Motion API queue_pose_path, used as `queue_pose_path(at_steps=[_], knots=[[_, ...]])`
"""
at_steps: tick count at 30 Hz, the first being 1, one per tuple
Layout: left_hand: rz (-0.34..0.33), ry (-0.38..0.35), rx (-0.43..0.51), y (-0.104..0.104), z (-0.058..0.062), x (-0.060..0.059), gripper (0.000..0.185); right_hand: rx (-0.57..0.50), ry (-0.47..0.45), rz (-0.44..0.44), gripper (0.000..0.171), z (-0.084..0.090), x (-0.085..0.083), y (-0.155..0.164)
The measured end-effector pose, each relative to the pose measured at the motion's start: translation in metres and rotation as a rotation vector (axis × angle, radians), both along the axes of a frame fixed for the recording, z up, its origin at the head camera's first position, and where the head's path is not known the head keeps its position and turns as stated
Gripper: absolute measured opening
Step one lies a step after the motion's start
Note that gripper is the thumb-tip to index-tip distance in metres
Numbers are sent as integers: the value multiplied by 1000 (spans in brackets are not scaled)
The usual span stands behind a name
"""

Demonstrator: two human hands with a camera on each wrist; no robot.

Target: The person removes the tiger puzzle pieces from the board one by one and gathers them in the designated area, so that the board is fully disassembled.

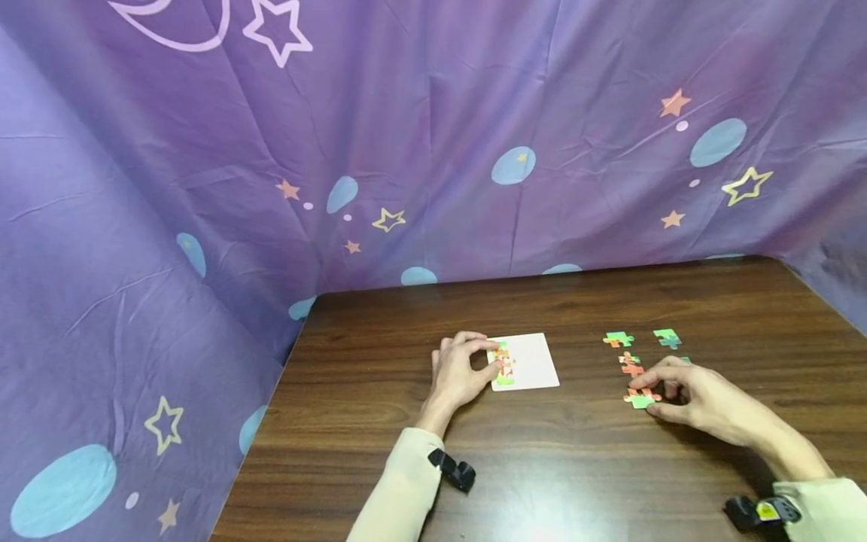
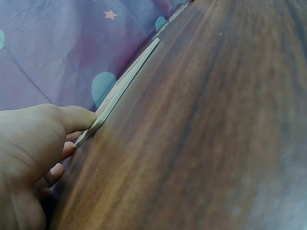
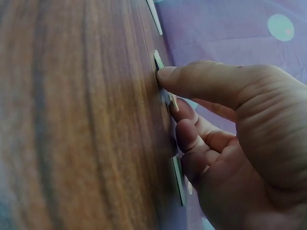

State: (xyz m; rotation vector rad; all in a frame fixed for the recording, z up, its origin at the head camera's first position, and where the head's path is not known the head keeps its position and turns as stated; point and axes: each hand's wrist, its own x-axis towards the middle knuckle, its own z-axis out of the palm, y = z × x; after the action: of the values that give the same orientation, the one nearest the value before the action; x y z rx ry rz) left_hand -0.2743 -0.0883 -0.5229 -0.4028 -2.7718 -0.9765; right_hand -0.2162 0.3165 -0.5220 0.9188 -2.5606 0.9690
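Two hands on a dark wooden table (image 1: 379,452), purple star-print curtain (image 1: 135,226) draped all around it. Starting at the left: the left hand (image 1: 457,374) sits at the left edge of a white puzzle board (image 1: 531,361), fingers curled over that edge and resting on the few joined pieces (image 1: 503,364) already laid in the board's left column. From the left wrist view, the thumb (image 2: 76,119) is pressed right against the board's near corner (image 2: 103,117), pinning it in place.

Further right there's a loose scatter of jigsaw pieces: a green-orange one (image 1: 618,339), a green-blue one (image 1: 667,338), and an orange-red one (image 1: 631,366) just below them. The right hand (image 1: 698,399) is at the near end of that group, thumb and forefinger closing on a green-red piece (image 1: 640,398) that lies flat on the wood. The right wrist view shows the thumb tip (image 3: 165,73) on the piece's edge (image 3: 158,59) and the other fingers bent underneath.

My guess on handling: these pieces look like thin card, very light, stiff enough but easy to bend at the tabs. Lying flat like that they're hard to get under, so I'd pinch opposite edges or slide one to tip it up, not press on the knobs.
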Motion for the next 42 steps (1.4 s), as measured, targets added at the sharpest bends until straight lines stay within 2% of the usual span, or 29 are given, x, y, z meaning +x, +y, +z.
queue_pose_path(at_steps=[12, 26, 32, 42], knots=[[-4, -9, 12, 0, 0, -1, 36, -13, -8, 16, 50, -1, 0, 0], [-12, 33, 1, -1, -1, -1, 36, -4, -6, -43, 50, 5, -1, 3], [-8, 35, -9, 0, 1, -2, 45, -24, -25, -67, 46, 18, -2, 4], [1, 56, -7, -1, -4, -2, 52, -35, -100, -129, 30, 55, -14, -18]])
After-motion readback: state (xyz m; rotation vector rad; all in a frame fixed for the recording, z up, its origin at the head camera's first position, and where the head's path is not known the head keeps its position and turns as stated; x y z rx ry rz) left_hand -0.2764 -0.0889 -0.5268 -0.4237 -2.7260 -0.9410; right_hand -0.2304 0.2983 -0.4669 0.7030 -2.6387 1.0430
